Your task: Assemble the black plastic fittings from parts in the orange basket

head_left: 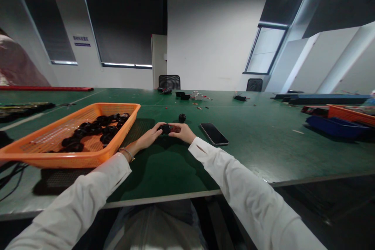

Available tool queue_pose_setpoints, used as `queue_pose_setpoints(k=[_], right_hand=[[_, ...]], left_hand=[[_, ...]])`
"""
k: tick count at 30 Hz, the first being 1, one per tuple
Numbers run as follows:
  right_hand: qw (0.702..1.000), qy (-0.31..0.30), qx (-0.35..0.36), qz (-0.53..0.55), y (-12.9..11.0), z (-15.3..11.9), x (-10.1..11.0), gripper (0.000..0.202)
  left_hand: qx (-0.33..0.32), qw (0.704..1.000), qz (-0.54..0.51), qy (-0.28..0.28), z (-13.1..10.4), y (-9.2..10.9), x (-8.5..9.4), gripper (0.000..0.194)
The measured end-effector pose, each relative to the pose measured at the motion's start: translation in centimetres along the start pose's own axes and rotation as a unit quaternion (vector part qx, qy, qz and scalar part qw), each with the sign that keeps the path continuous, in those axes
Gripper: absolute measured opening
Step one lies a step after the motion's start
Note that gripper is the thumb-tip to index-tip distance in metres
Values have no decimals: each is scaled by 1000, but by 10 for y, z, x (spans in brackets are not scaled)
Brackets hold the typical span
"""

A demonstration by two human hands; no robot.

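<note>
Find the small black part (165,129) between the two hands, at the table (249,144), to the right of the orange basket (73,161). Pinched at its left side by the fingertips of the left hand (150,136); met from the right by the right hand (184,133), itself pinching a dark reddish piece (175,129). Too small to make out whether joined to the black part or merely against it, or whether touching the table.

For a steady grip, better to hold with the left and make fine adjustments with the right, with both wrists kept low. If pressing one piece against the other, square them up first and push along one line, without forcing at a skew. Keep fingertips off the meeting edges, to see the contact and avoid a nip. Mind the round black piece (182,118) just beyond the right hand: seemingly easy to knock and set rolling. Leave the phone (213,134) flat at the right, and avoid bumping the basket and the black parts (92,129) inside with the left forearm.
</note>
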State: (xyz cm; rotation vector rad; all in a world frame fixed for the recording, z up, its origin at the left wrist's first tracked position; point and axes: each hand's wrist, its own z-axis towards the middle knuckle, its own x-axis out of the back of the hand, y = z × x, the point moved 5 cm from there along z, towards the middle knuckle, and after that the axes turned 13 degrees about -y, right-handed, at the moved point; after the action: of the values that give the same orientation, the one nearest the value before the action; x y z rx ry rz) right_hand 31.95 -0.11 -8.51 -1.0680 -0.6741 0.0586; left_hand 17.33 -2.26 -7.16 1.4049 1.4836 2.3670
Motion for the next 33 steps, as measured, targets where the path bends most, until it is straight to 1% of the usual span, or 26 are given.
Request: queue_pose_setpoints(k=[3,6,10,16,27,33], right_hand=[[1000,9,12,-19,-3,0,2,48],[998,22,21,-54,-9,-2,3,44],[999,32,23,-38,-13,-4,2,51],[998,35,19,-39,-10,-3,2,42],[999,30,-6,-40,-12,-4,3,41],[999,29,-8,-42,-11,-4,3,41]], left_hand=[[-3,1000,-1,-3,1,0,0,42],[9,1000,5,-8,1,-1,-1,43],[11,1000,2,-6,0,0,0,43],[7,1000,4,-10,0,0,0,42],[8,1000,0,-5,0,2,0,41],[12,1000,5,-9,0,1,0,41]])
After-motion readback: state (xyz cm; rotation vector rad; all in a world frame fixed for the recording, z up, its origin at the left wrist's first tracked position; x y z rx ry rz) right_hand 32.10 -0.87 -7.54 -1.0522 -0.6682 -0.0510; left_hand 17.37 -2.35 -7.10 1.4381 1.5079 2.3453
